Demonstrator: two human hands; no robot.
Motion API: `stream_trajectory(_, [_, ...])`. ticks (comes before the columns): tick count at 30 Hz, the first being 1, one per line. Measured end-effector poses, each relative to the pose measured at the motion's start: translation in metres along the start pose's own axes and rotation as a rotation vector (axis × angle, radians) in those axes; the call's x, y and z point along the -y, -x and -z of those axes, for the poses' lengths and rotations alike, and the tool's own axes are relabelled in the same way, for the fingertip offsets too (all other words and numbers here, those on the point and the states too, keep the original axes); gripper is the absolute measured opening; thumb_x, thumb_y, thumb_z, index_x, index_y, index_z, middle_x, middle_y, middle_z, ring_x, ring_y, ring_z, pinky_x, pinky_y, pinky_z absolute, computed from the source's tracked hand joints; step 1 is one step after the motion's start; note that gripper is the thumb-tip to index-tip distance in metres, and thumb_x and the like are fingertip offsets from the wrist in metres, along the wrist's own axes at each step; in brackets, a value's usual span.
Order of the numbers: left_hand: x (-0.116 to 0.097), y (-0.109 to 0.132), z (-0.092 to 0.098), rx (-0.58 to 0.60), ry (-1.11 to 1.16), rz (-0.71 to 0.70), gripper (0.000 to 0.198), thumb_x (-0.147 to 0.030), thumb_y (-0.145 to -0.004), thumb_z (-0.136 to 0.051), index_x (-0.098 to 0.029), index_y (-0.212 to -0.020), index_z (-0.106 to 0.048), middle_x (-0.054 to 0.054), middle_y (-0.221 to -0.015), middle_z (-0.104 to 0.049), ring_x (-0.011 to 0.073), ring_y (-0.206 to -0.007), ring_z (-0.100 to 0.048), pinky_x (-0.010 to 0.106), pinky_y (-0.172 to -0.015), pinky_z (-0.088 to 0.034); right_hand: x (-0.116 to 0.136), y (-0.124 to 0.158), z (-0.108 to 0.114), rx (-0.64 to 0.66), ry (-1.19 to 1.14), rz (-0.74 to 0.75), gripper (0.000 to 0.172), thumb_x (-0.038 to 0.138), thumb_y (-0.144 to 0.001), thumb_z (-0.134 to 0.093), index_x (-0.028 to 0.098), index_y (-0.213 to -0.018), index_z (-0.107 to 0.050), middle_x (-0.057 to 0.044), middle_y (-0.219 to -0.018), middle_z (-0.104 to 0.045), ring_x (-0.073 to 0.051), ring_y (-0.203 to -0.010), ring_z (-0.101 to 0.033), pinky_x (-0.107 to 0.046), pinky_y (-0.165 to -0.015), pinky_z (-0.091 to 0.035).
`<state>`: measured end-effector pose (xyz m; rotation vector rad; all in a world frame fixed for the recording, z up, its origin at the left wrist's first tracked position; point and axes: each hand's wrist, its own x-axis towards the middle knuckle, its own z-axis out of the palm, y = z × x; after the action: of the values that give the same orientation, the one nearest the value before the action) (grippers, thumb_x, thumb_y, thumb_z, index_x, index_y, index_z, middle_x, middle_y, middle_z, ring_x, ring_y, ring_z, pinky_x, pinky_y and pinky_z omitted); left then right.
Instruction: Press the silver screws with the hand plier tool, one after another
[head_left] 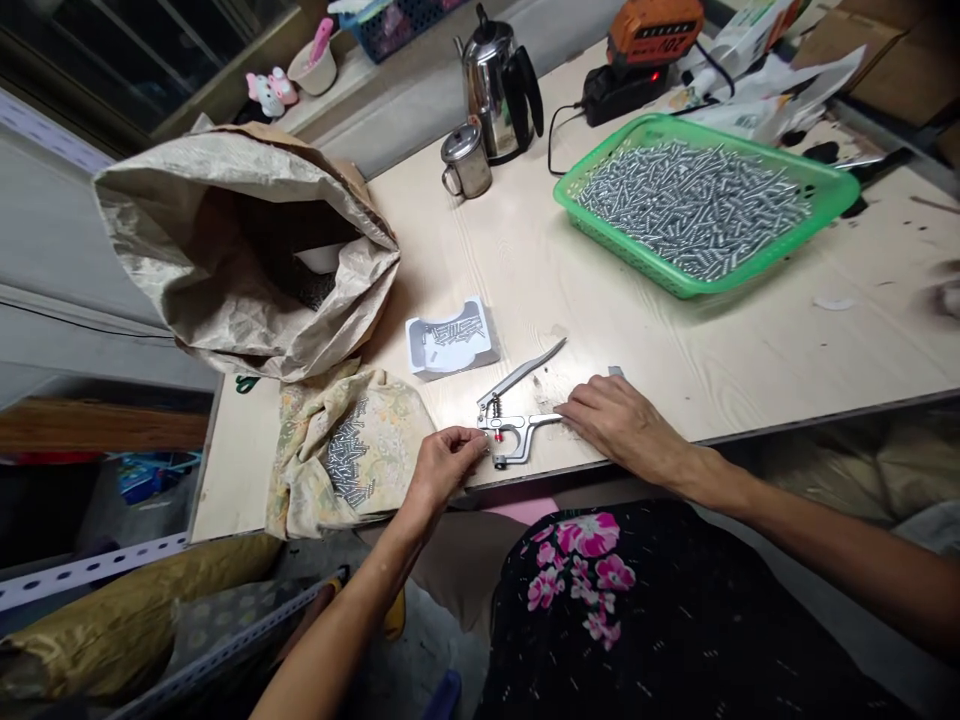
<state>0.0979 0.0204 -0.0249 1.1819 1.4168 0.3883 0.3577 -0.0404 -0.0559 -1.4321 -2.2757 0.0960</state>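
Head: pliers [520, 424] (silver) between hands [448, 462] [624, 420].

Steel kettle [486, 92] beside lidded mug [468, 168]

Battery [656, 38], orange: dark marking, inverted to the viewer, apparently "20V"; the row of small characters above it is illegible. Packaging [757, 38], upper right: coloured print, too blurred to read.
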Motion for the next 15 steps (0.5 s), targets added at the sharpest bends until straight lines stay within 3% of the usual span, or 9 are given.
stream_trajectory(5, [0.004, 0.004, -0.012, 0.006, 0.044, 0.058, 0.045, -0.053, -0.063, -0.08, -0.012, -0.073, -0.066, -0.006, -0.05, -0.049, 0.0048, -0.044, -0.035, 0.019, -0.043, -0.024, -0.002, 0.001, 0.0, -0.006, -0.002, -0.005, 0.022, 0.015, -0.097, -0.047, 0.015, -0.09, -0.068, -0.006, -0.082, -0.06, -0.021, -0.082, -0.047, -0.035, -0.076, -0.033])
stream_trajectory(15, [-0.005, 0.006, -0.018, -0.044, -0.018, 0.13, 0.049, -0.055, -0.056, -0.083, -0.012, -0.072, -0.068, -0.003, -0.053, -0.057, 0.0069, -0.046, -0.047, 0.02, -0.045, -0.039, -0.002, 0.004, -0.005, 0.042, -0.048, -0.064, 0.02, 0.016, -0.096, -0.046, 0.017, -0.093, -0.067, -0.006, -0.087, -0.061, -0.021, -0.085, -0.049, -0.035, -0.077, -0.033])
